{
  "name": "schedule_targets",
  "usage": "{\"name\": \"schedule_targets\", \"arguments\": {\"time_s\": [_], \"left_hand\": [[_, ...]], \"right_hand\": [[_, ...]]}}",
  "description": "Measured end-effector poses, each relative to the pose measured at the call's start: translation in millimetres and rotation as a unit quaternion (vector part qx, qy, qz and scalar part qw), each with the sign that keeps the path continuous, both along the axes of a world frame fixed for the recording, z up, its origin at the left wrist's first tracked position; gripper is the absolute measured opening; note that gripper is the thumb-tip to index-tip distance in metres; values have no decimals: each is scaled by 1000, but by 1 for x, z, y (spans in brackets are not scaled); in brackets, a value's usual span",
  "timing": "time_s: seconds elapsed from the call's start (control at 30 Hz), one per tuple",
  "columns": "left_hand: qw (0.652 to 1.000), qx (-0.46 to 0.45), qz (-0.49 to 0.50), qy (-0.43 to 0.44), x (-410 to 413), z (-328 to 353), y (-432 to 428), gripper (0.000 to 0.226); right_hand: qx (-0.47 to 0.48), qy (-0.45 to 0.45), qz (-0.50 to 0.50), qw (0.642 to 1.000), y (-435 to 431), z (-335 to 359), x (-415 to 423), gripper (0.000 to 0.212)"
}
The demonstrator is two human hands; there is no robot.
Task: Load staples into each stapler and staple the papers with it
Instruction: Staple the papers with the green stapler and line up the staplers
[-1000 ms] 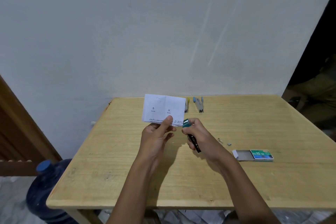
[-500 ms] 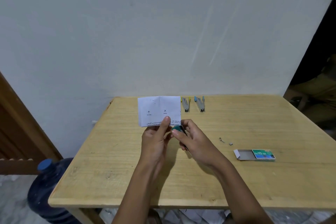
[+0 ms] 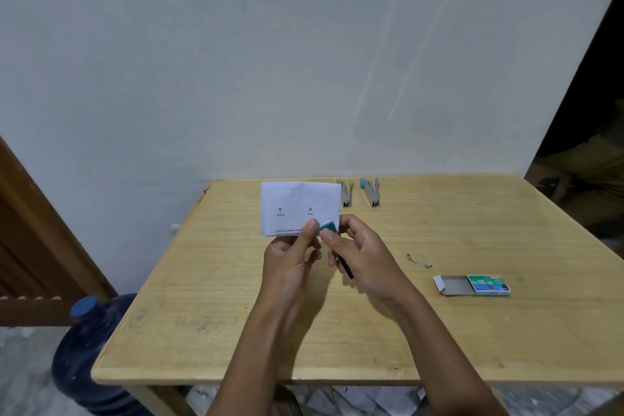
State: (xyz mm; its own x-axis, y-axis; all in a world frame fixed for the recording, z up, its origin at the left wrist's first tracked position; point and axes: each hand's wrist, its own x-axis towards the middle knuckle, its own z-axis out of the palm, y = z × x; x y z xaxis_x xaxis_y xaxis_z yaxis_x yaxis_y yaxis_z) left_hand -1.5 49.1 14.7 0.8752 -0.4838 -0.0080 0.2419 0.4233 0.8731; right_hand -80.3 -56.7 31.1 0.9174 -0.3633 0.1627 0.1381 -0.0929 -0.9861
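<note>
My left hand pinches the lower edge of a folded white paper printed with an arrow and a cross, holding it above the table. My right hand grips a green stapler, its head against the paper's lower right corner and its dark tail sticking out below my fingers. Two more staplers lie at the table's far edge, one with yellow trim and one with blue trim. An open green staple box lies to the right.
The wooden table stands against a white wall. Loose staple bits lie left of the box. A blue water bottle stands on the floor at the left. Papers lie under the table. A doorway opens at the right.
My right hand has brought the green stapler left and up to the paper's lower right corner. The paper has shifted a little to the left.
</note>
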Motion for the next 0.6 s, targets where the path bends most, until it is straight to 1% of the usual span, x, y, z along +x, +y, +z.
{"name": "schedule_targets", "arguments": {"time_s": [0.17, 0.33, 0.4, 0.5, 0.6], "left_hand": [[1000, -14, -13, 5, 0, 3, 1, 23], [1000, -19, 3, 14, 3, 6, 1, 25], [1000, -18, 7, 21, 4, 7, 1, 22], [1000, -16, 2, 23, 3, 7, 1, 15], [1000, -15, 4, 26, 3, 6, 1, 13]], "right_hand": [[19, -21, -9, 1000, -2, 4, 1, 13], [51, -38, -6, 998, -5, 5, 0, 12], [69, -44, -4, 997, -4, 6, 0, 9], [94, -41, -21, 995, -1, 6, -1, 10], [105, -31, -31, 993, 1, 5, -1, 15]]}}
